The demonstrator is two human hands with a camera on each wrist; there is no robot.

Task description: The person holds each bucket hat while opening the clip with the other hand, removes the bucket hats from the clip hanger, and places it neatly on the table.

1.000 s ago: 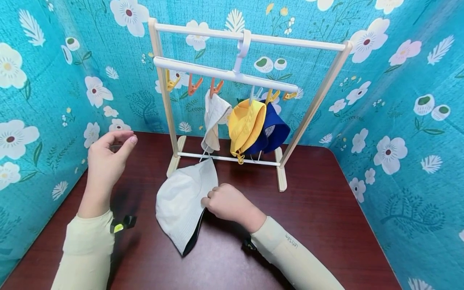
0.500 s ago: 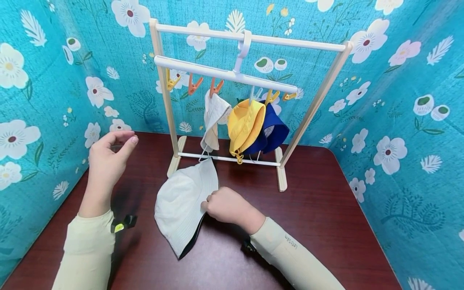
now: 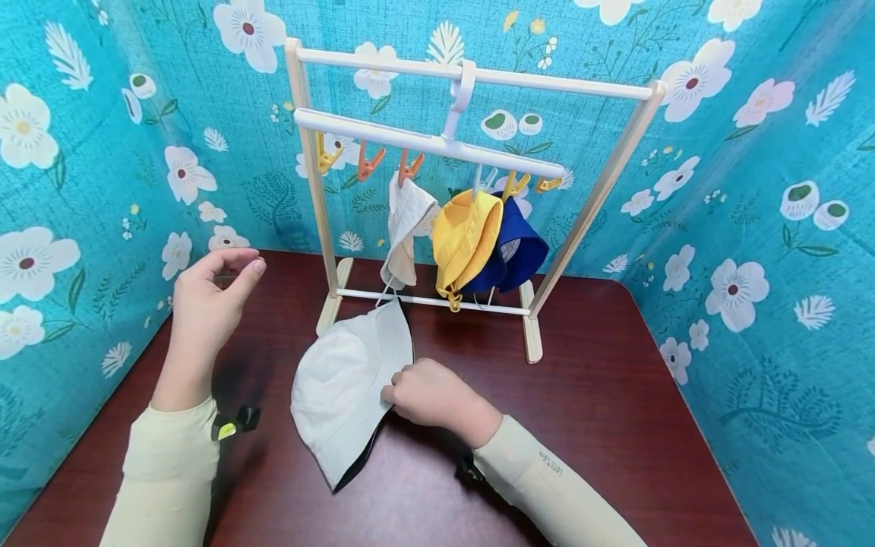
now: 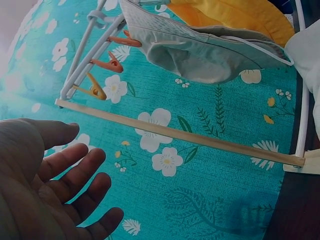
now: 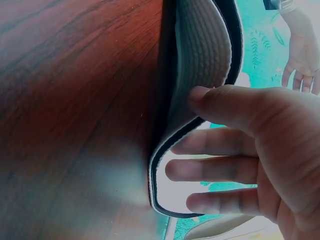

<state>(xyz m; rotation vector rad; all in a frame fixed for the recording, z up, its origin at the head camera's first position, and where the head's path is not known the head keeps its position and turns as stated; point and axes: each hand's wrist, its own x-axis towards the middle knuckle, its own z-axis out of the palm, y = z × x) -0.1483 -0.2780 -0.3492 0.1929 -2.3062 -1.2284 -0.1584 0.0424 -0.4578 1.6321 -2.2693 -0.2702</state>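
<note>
My right hand (image 3: 427, 393) pinches the brim of a white bucket hat (image 3: 342, 380) with a dark underside. In the right wrist view the thumb lies on one side of the brim (image 5: 200, 55) and the fingers on the other. The hat sits tilted on the table, its crown to the left. My left hand (image 3: 212, 296) is raised in the air to the left of the rack, holding nothing. Its fingers are relaxed in the left wrist view, spread near a yellow clip (image 4: 95, 89) but apart from it.
A wooden rack (image 3: 595, 194) stands at the back of the dark red table (image 3: 601, 425). From its white clip hanger (image 3: 383, 133) hang a pale hat (image 3: 405, 232), a yellow hat (image 3: 465, 239) and a blue hat (image 3: 522, 247). Orange clips (image 3: 369, 163) hang at the left. Flowered curtains surround the table.
The white hat's lower brim has shifted slightly down and left, with the right hand still on it. The left hand keeps its pose, and the whole view has drifted a little.
</note>
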